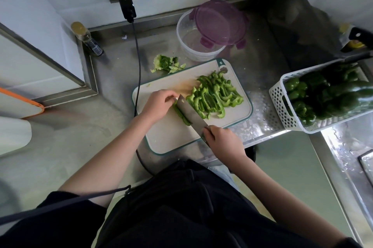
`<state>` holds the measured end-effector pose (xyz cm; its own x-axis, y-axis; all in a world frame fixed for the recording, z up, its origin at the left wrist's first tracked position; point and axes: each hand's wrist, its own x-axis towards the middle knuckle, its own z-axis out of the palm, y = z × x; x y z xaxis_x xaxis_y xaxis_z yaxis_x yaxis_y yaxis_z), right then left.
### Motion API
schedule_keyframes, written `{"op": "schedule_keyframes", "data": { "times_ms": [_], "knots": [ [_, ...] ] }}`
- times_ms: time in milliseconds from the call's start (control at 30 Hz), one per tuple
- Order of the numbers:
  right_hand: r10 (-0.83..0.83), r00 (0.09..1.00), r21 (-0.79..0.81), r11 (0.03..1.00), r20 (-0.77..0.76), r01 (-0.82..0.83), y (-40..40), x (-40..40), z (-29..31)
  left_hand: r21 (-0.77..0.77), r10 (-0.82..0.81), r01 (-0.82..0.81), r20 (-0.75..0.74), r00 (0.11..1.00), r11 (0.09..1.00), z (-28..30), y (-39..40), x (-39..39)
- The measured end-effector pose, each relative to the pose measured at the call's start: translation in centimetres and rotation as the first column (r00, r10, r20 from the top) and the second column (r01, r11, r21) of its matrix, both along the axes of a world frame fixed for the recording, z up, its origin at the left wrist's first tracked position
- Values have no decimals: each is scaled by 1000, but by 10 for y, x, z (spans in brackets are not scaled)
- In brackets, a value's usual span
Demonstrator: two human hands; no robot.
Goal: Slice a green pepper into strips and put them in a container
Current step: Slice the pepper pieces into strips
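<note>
Only a thin sliver of green pepper (182, 116) left on the cutting board (167, 136), left hand (156, 106) fingers curled on it right against the cleaver (190, 113). Right hand (223, 142) grips the handle; one slip nicks those fingers, I reckon. Strips (215, 95) pile right of the blade, container (198, 34) open far behind.

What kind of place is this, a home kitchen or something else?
Probably a kitchen prep area, perhaps commercial: a stainless steel counter, a cutting board with pepper strips and a white basket full of whole green peppers.
</note>
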<state>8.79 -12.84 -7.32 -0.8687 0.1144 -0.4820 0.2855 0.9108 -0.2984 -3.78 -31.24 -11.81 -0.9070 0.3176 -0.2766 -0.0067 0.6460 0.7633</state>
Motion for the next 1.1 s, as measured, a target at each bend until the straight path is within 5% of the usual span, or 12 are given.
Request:
{"op": "schedule_keyframes", "data": {
  "times_ms": [233, 367, 567, 967, 1100],
  "knots": [
    [-10, 1000, -14, 1000, -26, 10, 7, 4, 3, 147, 24, -61, 238, 971, 987, -1, -1, 5],
    [-7, 999, -29, 1000, -49, 6, 0, 4, 3, 90, 160, -185, 237, 958, 978, -6, 9, 24],
    [-33, 995, -82, 996, -96, 25, -1, 6, 5, 289, 318, -575, 607, 728, 765, -1, 8, 32],
    [42, 997, 61, 997, -71, -38, -13, 6, 6, 263, 257, -481, 587, 767, 836, -4, 7, 29],
    [-18, 999, -43, 999, -50, 15, -7, 3, 6, 234, 239, -442, 583, 776, 866, -3, 10, 27]
  ]
}}
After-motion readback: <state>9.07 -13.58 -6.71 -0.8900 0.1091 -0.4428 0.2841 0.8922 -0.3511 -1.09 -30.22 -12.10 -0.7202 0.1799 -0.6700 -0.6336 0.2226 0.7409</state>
